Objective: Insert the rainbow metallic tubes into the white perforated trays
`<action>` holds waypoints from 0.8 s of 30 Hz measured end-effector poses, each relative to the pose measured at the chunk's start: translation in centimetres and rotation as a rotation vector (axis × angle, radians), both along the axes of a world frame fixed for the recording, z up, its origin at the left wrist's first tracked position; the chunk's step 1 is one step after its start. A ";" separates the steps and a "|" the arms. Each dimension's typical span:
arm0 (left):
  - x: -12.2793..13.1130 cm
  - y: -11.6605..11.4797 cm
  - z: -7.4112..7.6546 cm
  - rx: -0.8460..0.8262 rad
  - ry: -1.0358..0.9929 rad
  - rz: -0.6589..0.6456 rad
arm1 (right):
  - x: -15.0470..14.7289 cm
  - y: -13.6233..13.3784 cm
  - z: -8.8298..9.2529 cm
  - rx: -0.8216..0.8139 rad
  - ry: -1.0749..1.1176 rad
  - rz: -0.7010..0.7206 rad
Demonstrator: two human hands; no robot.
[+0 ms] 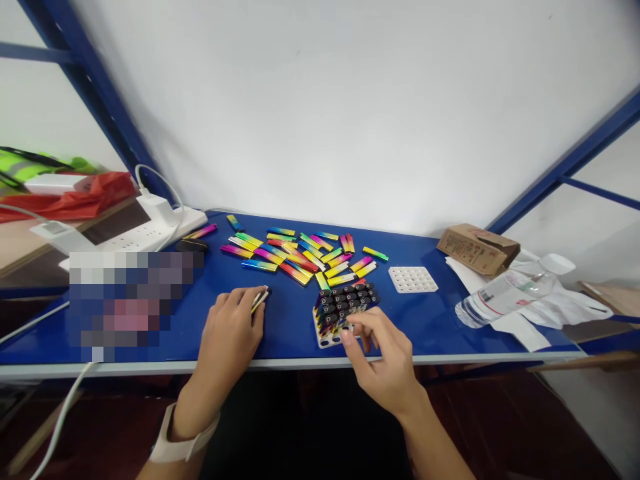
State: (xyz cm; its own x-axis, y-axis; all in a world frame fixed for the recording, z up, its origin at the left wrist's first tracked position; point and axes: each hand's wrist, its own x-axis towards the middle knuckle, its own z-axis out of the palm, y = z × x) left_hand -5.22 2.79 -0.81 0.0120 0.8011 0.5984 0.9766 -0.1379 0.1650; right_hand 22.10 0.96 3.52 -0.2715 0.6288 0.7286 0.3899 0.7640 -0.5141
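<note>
We have our left hand [230, 330] at the front of the blue table top [435, 327], its fingers curled and pinching a slim rainbow-gradient stick [259, 300] against the thumb, with a pale band [183, 440] around that wrist. Our right hand [383, 360] is over a white perforated tray [325, 339], its fingertips [350, 335] bunched close together; we cannot tell whether they pinch anything.

The tray holds tight rows of sticks with black caps [345, 300], standing slightly tilted. Just behind it lies a loose heap of rainbow sticks [295, 257], crossing one another (any print on them is too small for us to read). To the right sits a second white grid tray [413, 279], well clear of our hands.

Further right are a cardboard box [477, 250] with red printing we cannot read and a plastic water bottle [505, 297] on its side, its label showing barcode-like marks. At the table's left end is a white power strip [125, 230] with a cable plugged in, and a blurred patch [127, 303] hides part of the table beside our left hand.
</note>
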 end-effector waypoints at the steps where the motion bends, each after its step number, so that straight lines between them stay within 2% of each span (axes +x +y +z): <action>1: -0.1 -0.1 -0.1 -0.005 -0.014 -0.015 | -0.2 -0.1 -0.1 -0.005 0.005 0.006; 4: 0.1 -0.7 -0.2 -0.005 -0.044 -0.100 | -0.9 -0.7 -0.3 -0.068 0.047 0.046; 6: 0.8 -1.5 0.2 0.031 -0.107 -0.210 | -1.6 -1.3 -0.2 -0.143 0.090 0.078; 12: 5.1 -5.5 3.0 0.077 -0.358 -0.612 | -3.2 -2.9 0.4 -0.583 0.051 0.172; 14: 6.2 -6.3 3.6 0.080 -0.399 -0.699 | -3.4 -2.9 0.5 -0.616 0.079 0.199; 19: 7.0 -6.0 4.0 0.101 -0.485 -0.751 | -2.6 -2.0 0.8 -0.549 0.182 0.212; 24: 5.7 -4.5 3.5 0.010 -0.452 -0.618 | -0.6 -1.2 1.5 -0.548 0.288 0.192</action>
